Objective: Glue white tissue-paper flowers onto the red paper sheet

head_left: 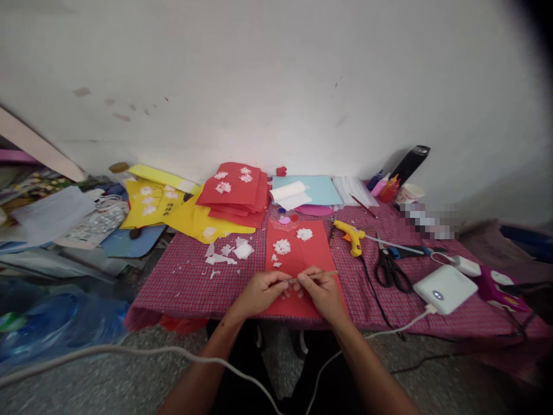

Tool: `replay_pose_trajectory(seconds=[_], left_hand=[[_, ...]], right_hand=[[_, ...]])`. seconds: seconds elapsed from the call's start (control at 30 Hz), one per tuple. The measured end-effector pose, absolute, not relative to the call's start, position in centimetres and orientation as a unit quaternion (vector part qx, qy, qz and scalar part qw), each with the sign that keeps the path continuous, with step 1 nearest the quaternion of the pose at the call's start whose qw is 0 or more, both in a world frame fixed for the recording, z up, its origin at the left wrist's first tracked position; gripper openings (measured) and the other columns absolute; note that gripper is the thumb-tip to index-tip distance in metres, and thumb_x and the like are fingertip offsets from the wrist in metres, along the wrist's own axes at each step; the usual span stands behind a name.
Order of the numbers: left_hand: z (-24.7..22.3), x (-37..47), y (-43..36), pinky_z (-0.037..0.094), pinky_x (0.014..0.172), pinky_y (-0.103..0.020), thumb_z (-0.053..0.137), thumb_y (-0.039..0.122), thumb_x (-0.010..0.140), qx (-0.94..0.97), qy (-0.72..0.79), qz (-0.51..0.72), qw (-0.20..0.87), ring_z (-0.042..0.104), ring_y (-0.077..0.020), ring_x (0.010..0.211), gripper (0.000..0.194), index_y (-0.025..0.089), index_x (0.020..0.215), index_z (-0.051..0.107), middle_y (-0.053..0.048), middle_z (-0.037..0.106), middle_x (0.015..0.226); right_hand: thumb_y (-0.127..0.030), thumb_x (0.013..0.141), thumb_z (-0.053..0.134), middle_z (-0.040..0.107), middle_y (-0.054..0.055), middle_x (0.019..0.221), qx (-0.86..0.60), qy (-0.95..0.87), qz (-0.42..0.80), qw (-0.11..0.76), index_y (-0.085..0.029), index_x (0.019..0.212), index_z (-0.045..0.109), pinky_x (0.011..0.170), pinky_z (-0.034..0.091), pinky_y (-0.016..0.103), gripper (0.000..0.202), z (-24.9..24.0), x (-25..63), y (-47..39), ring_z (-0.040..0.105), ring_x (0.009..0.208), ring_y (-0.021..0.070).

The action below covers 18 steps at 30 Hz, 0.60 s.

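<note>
Over a red sheet of paper (pixel 276 302), my two hands meet. The right hand (pixel 320 291) is closed in a pinch around a thin wooden stick (pixel 329 273), which may be a brush handle. At the stick's left end, the fingertips of my left hand (pixel 262 293) are pressed together; whatever small thing lies there is too fine to make out. Two white crumpled-paper flowers, a left one (pixel 282 246) and a right one (pixel 305 234), lie on the red sheet beyond my hands. Small white scraps (pixel 277 264) rest below the left flower.
Torn white paper (pixel 243 249) lies on the checked tablecloth (pixel 173 276). Behind are red sheets with flowers (pixel 233 193), a white roll (pixel 287 192) and a paint palette (pixel 284 219). To the right lie a yellow glue gun (pixel 351 236), black scissors (pixel 391 274) and a white power bank (pixel 447 288).
</note>
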State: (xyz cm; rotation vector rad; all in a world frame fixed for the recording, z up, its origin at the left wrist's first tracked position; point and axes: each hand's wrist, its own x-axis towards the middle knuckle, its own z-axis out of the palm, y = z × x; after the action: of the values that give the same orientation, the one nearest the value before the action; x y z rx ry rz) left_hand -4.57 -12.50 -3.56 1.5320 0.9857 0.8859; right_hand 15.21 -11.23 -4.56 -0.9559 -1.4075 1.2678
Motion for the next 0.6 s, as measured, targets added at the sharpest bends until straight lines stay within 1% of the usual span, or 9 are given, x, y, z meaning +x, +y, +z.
replay_pose_trajectory(seconds=[0.07, 0.17, 0.27, 0.33, 0.5, 0.6], left_hand=[[-3.63, -4.56, -12.55, 0.052, 0.073, -0.026, 0.057, 0.033, 0.093, 0.640, 0.413, 0.369, 0.532, 0.067, -0.0160, 0.073, 0.024, 0.019, 0.102, 0.075, -0.005, 0.075, 0.088], [-3.68, -4.60, -12.57, 0.052, 0.070, -0.026, 0.057, 0.033, 0.093, 0.630, 0.413, 0.371, 0.543, 0.066, -0.0158, 0.070, 0.024, 0.018, 0.099, 0.074, -0.004, 0.073, 0.081], [-3.61, -4.64, -12.51, 0.052, 0.070, -0.026, 0.056, 0.033, 0.093, 0.627, 0.406, 0.376, 0.548, 0.065, -0.0156, 0.070, 0.024, 0.017, 0.098, 0.074, -0.004, 0.073, 0.082], [-3.56, -4.64, -12.46, 0.052, 0.071, -0.026, 0.055, 0.033, 0.094, 0.630, 0.402, 0.379, 0.546, 0.065, -0.0157, 0.072, 0.024, 0.017, 0.099, 0.073, -0.005, 0.073, 0.086], [-3.60, -4.55, -12.44, 0.052, 0.071, -0.027, 0.055, 0.035, 0.094, 0.634, 0.412, 0.379, 0.533, 0.066, -0.0166, 0.072, 0.027, 0.018, 0.104, 0.073, -0.005, 0.073, 0.083], [-3.56, -4.57, -12.58, 0.052, 0.072, -0.027, 0.053, 0.035, 0.095, 0.653, 0.416, 0.374, 0.510, 0.066, -0.0169, 0.073, 0.027, 0.019, 0.102, 0.074, -0.004, 0.073, 0.082]], right_hand=[[-0.043, 0.091, 0.066, 0.070, 0.004, 0.074, -0.381, -0.585, 0.526, 0.486, -0.019, 0.078, 0.073, 0.055, 0.055, 0.028, 0.028, -4.71, 15.36, -11.33, 0.063, 0.057, 0.0151], [-0.040, 0.088, 0.071, 0.072, 0.005, 0.082, -0.348, -0.602, 0.537, 0.479, -0.020, 0.087, 0.077, 0.057, 0.056, 0.029, 0.021, -4.80, 15.51, -11.48, 0.065, 0.060, 0.0157], [-0.037, 0.087, 0.072, 0.072, 0.005, 0.086, -0.336, -0.595, 0.538, 0.494, -0.021, 0.082, 0.077, 0.055, 0.057, 0.029, 0.018, -4.82, 15.38, -11.49, 0.064, 0.056, 0.0140], [-0.037, 0.088, 0.071, 0.073, 0.006, 0.086, -0.345, -0.582, 0.533, 0.507, -0.020, 0.078, 0.076, 0.055, 0.057, 0.030, 0.020, -4.87, 15.18, -11.42, 0.064, 0.054, 0.0139], [-0.040, 0.088, 0.071, 0.072, 0.003, 0.075, -0.363, -0.558, 0.563, 0.490, -0.020, 0.086, 0.071, 0.055, 0.056, 0.028, 0.020, -5.03, 14.87, -11.31, 0.065, 0.054, 0.0149], [-0.043, 0.090, 0.068, 0.071, 0.002, 0.071, -0.367, -0.563, 0.563, 0.480, -0.019, 0.080, 0.069, 0.054, 0.054, 0.028, 0.025, -4.99, 14.87, -11.23, 0.064, 0.054, 0.0147]])
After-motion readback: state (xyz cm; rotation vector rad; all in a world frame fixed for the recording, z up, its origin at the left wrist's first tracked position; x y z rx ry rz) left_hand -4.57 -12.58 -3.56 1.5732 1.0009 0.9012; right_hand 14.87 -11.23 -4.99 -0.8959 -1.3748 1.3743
